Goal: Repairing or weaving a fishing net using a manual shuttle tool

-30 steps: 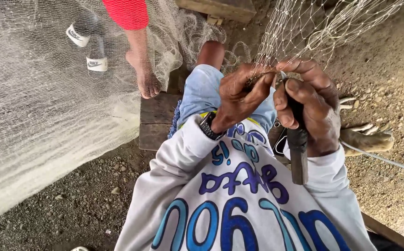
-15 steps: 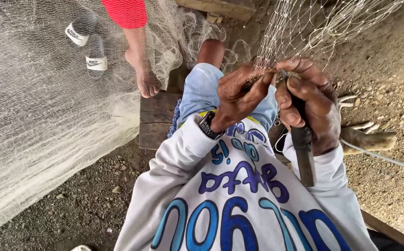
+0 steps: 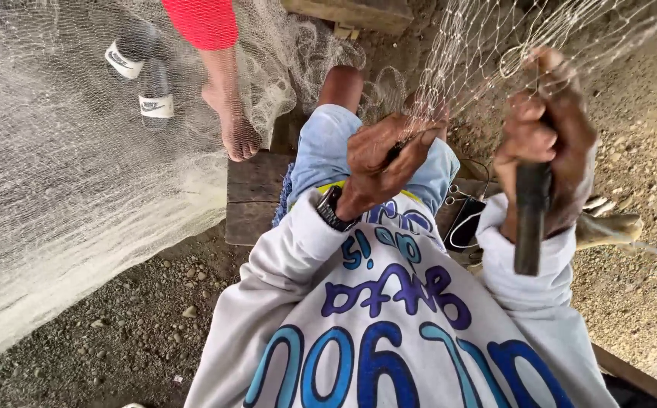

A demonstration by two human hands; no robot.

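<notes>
**A:** What do my hands show right now?

**B:** I see my left hand (image 3: 380,160) clenched, pinching a bunched bit of net (image 3: 487,53) between thumb and fingers, just above my knees. My right hand (image 3: 546,128) is clenched too, gripping a dark tool (image 3: 531,219) whose handle points down toward my sleeve. The top of the tool is hidden in my fist, so I cannot tell its kind.

**A:** Where is the net?

**B:** It hangs in front of me, pale and fine-meshed. One stretch runs from the upper right down to both hands. A much larger spread fills the left side and drapes onto the gravel ground (image 3: 139,332).

**A:** What am I wearing?

**B:** I wear a grey sweatshirt (image 3: 389,332) with big blue lettering, light blue shorts (image 3: 321,151), and a dark watch (image 3: 333,210) on my left wrist.

**A:** What else is near?

**B:** I sit on a wooden plank (image 3: 257,193). A dark phone (image 3: 467,221) with a white cable lies beside my right thigh. Another person's bare foot (image 3: 236,130) rests on the plank's edge, below a red garment (image 3: 206,21). Two sandals (image 3: 141,79) lie behind the net at upper left.
</notes>
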